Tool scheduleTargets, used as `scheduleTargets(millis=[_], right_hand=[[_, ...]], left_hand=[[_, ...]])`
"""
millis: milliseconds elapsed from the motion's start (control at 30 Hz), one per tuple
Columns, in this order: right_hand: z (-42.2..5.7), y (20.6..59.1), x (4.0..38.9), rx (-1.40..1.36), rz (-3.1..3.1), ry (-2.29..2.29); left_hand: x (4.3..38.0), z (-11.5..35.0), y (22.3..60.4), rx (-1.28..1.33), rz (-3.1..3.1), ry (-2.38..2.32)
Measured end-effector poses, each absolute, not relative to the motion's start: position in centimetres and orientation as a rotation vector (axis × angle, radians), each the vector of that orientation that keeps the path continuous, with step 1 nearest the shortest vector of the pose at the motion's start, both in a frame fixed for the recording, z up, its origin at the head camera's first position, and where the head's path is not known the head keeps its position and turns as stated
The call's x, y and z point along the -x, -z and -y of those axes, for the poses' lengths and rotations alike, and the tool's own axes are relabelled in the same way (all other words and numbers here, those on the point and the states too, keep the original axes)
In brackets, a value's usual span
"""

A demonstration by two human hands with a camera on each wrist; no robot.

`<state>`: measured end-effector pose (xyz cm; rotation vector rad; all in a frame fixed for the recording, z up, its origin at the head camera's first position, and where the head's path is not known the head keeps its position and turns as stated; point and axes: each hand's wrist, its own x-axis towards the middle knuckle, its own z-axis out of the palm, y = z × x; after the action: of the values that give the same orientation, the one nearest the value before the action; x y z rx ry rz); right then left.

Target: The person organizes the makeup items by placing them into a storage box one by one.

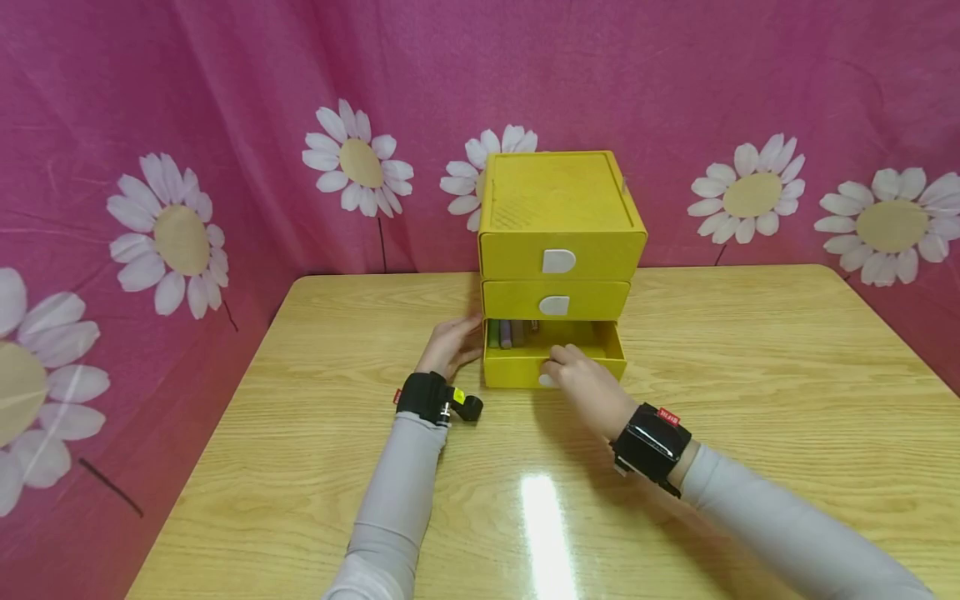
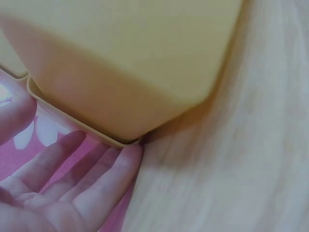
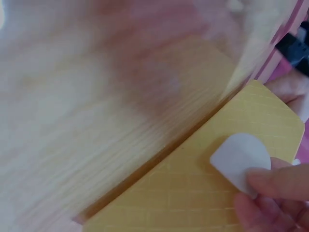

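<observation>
A yellow three-drawer cabinet (image 1: 558, 192) stands on the table, its bottom drawer (image 1: 513, 372) pulled out and the upper two closed. Inside the drawer, at its left, lie a green stick-shaped thing (image 1: 492, 334) and a purple one (image 1: 506, 335). My right hand (image 1: 588, 387) pinches the drawer's white handle (image 3: 239, 154) between thumb and fingers. Against the cabinet's left side rests my left hand (image 1: 450, 346); in the left wrist view its extended fingers (image 2: 111, 181) touch the cabinet's edge beside the drawer.
The wooden table (image 1: 360, 333) runs beneath both arms. Behind it hangs a pink curtain (image 1: 615, 75) with daisies, close to the cabinet's back. White handles (image 1: 558, 261) project from the closed drawers.
</observation>
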<state>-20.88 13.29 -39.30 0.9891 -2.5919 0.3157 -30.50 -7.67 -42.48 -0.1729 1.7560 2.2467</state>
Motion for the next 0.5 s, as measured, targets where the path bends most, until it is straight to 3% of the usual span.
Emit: scheduleTargets(millis=[500], right_hand=[[-13.0,39.6,24.6,-0.870,2.615,-0.213]], left_hand=[[30.4,7.6,42.4,0.166,-1.769,-2.235]])
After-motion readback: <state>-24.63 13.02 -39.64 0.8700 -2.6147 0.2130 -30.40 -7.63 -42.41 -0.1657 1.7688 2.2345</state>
